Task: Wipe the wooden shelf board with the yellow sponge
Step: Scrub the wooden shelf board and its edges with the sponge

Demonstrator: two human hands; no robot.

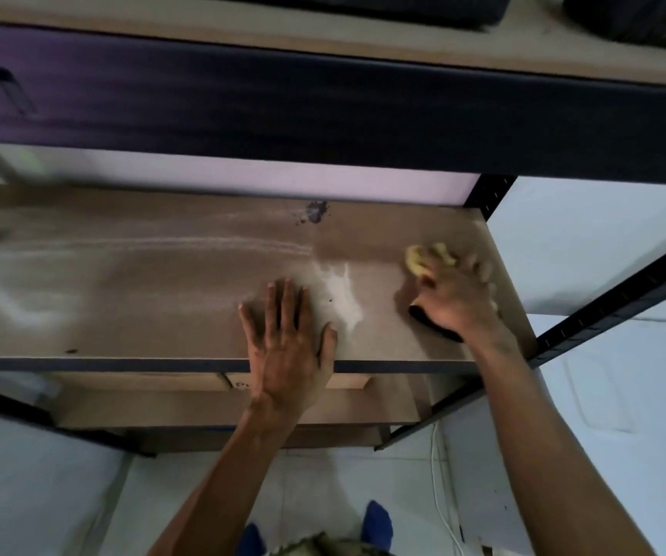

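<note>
The wooden shelf board (143, 282) spans the middle of the view, dusty with pale streaks and a white patch near its centre. My right hand (457, 298) grips the yellow sponge (417, 262) and presses it onto the board near the right end; the hand is motion-blurred. Only the sponge's left part shows past my fingers. My left hand (289, 347) lies flat on the board's front edge, fingers spread, holding nothing. A dark stain (315, 212) marks the board near its back edge.
A dark metal beam (323, 114) of the upper shelf runs overhead, with dark bags on top. A black upright post (491, 194) stands at the back right. A lower shelf holds a cardboard box (203, 395). A white cable (439, 495) lies on the tiled floor.
</note>
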